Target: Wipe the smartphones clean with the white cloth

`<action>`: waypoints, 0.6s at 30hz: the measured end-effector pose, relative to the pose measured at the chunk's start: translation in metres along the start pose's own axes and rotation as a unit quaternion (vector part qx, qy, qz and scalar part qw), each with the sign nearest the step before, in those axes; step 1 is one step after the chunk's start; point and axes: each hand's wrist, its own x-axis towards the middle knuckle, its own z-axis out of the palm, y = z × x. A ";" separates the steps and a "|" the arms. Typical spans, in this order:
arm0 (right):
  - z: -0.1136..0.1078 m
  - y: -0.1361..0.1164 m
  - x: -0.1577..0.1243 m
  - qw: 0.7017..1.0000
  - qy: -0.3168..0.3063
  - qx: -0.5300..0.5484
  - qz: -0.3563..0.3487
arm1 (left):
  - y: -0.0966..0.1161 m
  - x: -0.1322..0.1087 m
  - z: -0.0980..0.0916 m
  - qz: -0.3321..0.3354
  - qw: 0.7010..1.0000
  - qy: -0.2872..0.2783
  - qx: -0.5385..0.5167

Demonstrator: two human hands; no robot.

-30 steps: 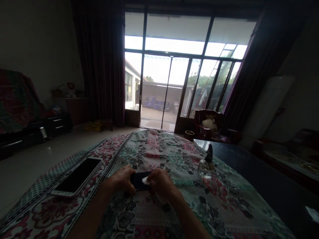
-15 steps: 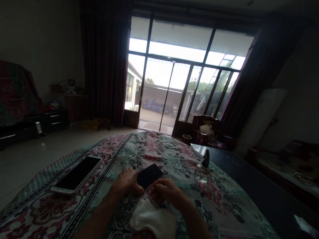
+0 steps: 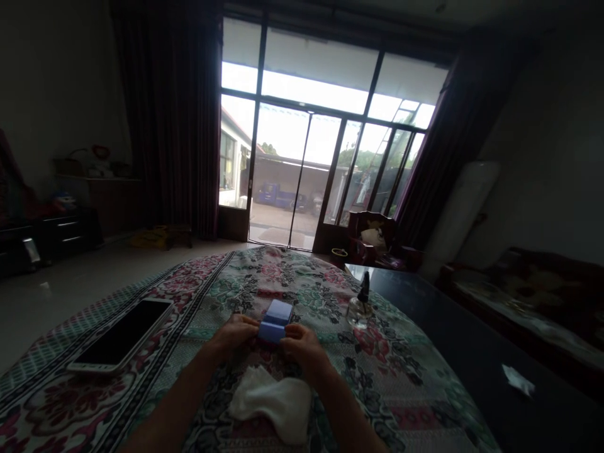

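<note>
Between my two hands stands a smartphone [image 3: 275,321], its face now bright blue and its lower part hidden by my fingers. My left hand [image 3: 233,333] grips its left edge, and my right hand [image 3: 302,347] grips its right edge. A crumpled white cloth [image 3: 270,402] lies just below my hands on a floral bedspread [image 3: 302,283]. Further left, a second smartphone [image 3: 120,335] with a dark screen and white frame rests on the bedspread, apart from both hands.
A glass bottle with a dark top [image 3: 358,313] stands on the bedspread to the right. Beyond it is a black table [image 3: 472,340] with a white paper scrap [image 3: 518,380]. A sofa [image 3: 519,296] lines the right wall, and glass doors [image 3: 283,176] stand ahead.
The phone has turned from dark to bright blue and now sits upright between both hands. The white cloth lies a little further left, and the view has shifted slightly.
</note>
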 end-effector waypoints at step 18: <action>-0.119 0.000 0.000 0.973 0.148 -0.151 -0.089 | 0.023 0.041 0.135 -0.071 0.996 -0.028 0.041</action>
